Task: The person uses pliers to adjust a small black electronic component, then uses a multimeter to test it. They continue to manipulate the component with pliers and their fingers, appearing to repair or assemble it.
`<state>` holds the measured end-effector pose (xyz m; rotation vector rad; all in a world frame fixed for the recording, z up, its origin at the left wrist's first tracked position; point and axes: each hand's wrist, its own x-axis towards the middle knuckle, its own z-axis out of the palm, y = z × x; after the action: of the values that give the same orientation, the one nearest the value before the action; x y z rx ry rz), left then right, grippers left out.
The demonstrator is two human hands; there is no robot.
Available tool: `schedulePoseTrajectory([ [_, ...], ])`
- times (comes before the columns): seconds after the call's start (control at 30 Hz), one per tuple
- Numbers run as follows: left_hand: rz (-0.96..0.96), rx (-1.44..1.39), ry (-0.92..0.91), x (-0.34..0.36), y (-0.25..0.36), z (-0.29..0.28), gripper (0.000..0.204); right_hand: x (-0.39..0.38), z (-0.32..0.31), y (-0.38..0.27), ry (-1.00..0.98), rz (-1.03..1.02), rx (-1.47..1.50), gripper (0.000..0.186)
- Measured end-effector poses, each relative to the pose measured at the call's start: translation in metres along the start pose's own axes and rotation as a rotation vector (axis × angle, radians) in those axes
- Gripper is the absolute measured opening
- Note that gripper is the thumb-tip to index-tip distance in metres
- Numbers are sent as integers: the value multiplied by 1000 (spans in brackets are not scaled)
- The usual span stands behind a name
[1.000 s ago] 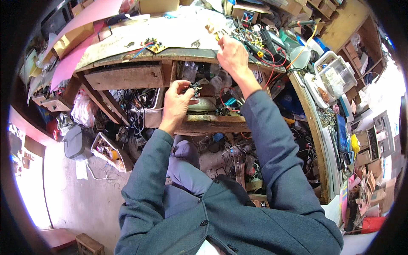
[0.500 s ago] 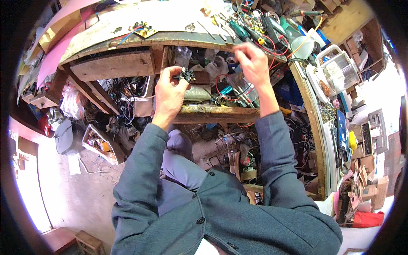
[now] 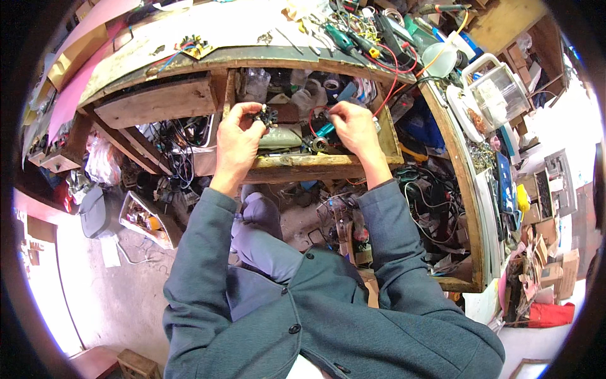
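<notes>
My left hand [image 3: 237, 144] pinches a small black part with metal bits along its edge [image 3: 267, 117] between thumb and fingers, held above the left side of an open wooden drawer [image 3: 303, 162]. Over the drawer's right side is my right hand [image 3: 358, 131], its fingers closed together; whatever they grip, if anything, is too small or hidden to make out. Close to those fingertips lie a teal cylindrical object [image 3: 325, 131] and a thin red wire [image 3: 310, 120]. A greyish flat packet [image 3: 279, 139] sits in the drawer between my hands.
Above the drawer runs the worktop [image 3: 240, 31], bearing a yellow part with coloured wires [image 3: 194, 47], a green-handled tool [image 3: 341, 39] and tangled leads. A clear plastic container [image 3: 499, 95] stands at right. Tangled cables [image 3: 435, 205] fill the space below. A carton [image 3: 148, 221] rests on the floor at left.
My right hand has come down and left from over the drawer's far right edge toward the red wire and teal object. My left hand still holds the black part, and the whole view has shifted slightly.
</notes>
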<state>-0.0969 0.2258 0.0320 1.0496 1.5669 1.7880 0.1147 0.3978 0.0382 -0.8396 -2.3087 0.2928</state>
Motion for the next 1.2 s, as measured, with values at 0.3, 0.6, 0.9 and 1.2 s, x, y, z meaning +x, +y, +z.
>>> schedulePoseTrajectory([
  [0.3, -13, 78, 43, 3, -4, 2, 28, 13, 10, -26, -629, -245, -220, 24],
  [0.6, -29, 45, 70, 3, -6, 4, 29, 18, 18, -30, -319, -10, 284, 21],
  [0.9, -17, 139, 60, 6, -13, 3, 30, 21, 3, -53, -265, 294, 1360, 23],
  [1.2, -19, 146, -5, 7, -15, 1, 31, 25, 22, -73, -63, 191, 1314, 17],
])
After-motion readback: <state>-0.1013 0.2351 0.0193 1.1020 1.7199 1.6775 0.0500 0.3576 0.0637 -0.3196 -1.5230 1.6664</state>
